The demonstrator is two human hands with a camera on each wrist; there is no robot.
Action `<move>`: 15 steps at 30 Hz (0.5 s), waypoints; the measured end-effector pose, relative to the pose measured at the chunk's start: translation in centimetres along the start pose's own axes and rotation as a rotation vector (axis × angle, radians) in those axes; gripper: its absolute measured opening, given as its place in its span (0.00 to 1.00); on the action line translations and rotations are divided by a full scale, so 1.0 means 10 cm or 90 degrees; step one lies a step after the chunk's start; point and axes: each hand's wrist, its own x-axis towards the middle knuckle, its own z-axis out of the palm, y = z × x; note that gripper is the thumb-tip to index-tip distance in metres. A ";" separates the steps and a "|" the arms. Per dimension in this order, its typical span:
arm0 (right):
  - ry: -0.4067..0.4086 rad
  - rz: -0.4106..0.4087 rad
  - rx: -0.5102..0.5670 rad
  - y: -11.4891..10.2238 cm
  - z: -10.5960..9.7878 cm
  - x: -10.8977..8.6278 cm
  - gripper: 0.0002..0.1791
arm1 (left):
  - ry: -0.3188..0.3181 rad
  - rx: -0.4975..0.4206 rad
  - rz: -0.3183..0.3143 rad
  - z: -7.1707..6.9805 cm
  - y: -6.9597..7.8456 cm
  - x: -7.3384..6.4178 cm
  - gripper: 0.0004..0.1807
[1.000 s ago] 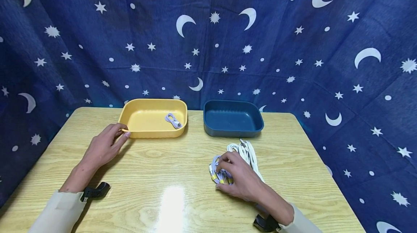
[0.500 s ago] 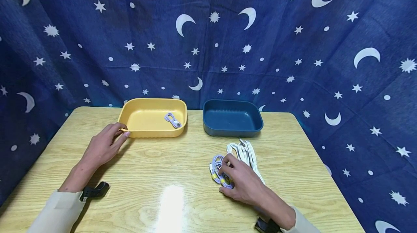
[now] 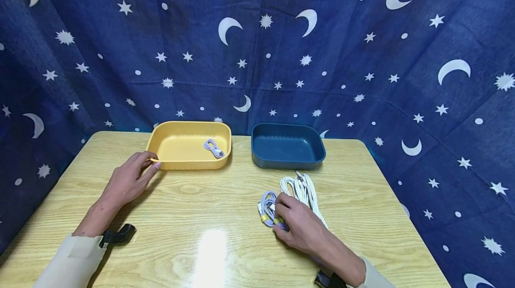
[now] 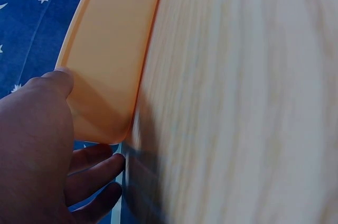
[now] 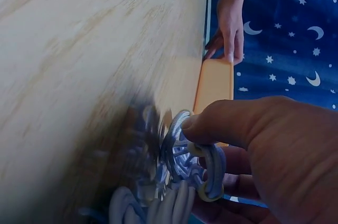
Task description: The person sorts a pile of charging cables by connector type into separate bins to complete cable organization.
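Observation:
My left hand (image 3: 128,181) grips the near left corner of a yellow bin (image 3: 189,165); in the left wrist view the thumb lies on the rim of the bin (image 4: 108,39). Inside that bin lies a coiled purple cable (image 3: 213,148). On the right, my right hand (image 3: 301,225) pinches a coiled purple cable (image 5: 215,168) between thumb and fingers, at the pile. Another purple cable bundle (image 3: 266,209) with a yellow tie lies just left of the fingers. White cables (image 3: 306,189) lie behind the right hand, which partly hides them.
A dark blue bin (image 3: 287,163) stands at the back, right of the yellow one, with nothing seen inside. The wooden table (image 3: 193,207) ends at a blue curtain (image 3: 265,55) with moons and stars.
The right hand's thumb and fingers have drawn together on a purple cable, and the hand has moved slightly right. The left hand stays at the yellow bin.

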 end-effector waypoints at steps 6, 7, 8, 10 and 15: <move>0.021 -0.019 -0.005 0.01 -0.01 0.01 0.14 | 0.001 -0.001 -0.001 0.00 0.00 0.00 0.17; 0.022 -0.020 -0.005 0.01 -0.01 0.01 0.14 | 0.000 -0.001 -0.002 0.00 -0.01 0.00 0.17; 0.023 -0.021 -0.003 0.01 -0.02 0.01 0.14 | 0.000 -0.001 -0.004 0.00 -0.01 0.00 0.17; 0.024 -0.021 0.002 0.01 -0.02 0.01 0.14 | 0.000 -0.001 -0.004 0.00 -0.01 0.00 0.17; 0.021 -0.011 0.014 0.01 -0.04 0.02 0.14 | 0.005 -0.001 0.000 0.01 -0.01 0.00 0.17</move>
